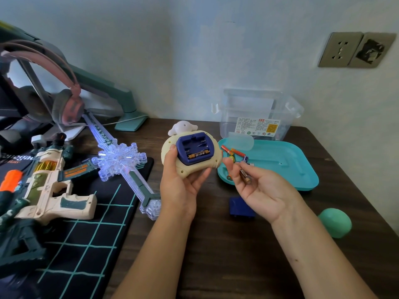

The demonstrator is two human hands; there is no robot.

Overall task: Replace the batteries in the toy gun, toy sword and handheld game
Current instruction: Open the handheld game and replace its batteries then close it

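Note:
My left hand (pixel 183 182) holds the cream handheld game (pixel 170 154) back side up. Its blue battery bay (pixel 194 151) is open, with one gold battery (pixel 199 155) lying in the nearest slot. My right hand (pixel 257 186) pinches a dark battery (pixel 244 175) just right of the game, over the teal tray's near edge. The blue battery cover (pixel 240 207) lies on the table below my right hand. The toy gun (pixel 49 184) rests on the black mat at left. Between the gun and the game lies the clear toy sword (pixel 122 158), lit up.
A teal tray (pixel 287 162) holds several loose batteries (pixel 234 152). Behind it stands a clear plastic box (pixel 257 113). A green rounded object (pixel 335 222) sits at the table's right. Pink headphones (pixel 67 104) and a green monitor arm (pixel 121 93) crowd the back left.

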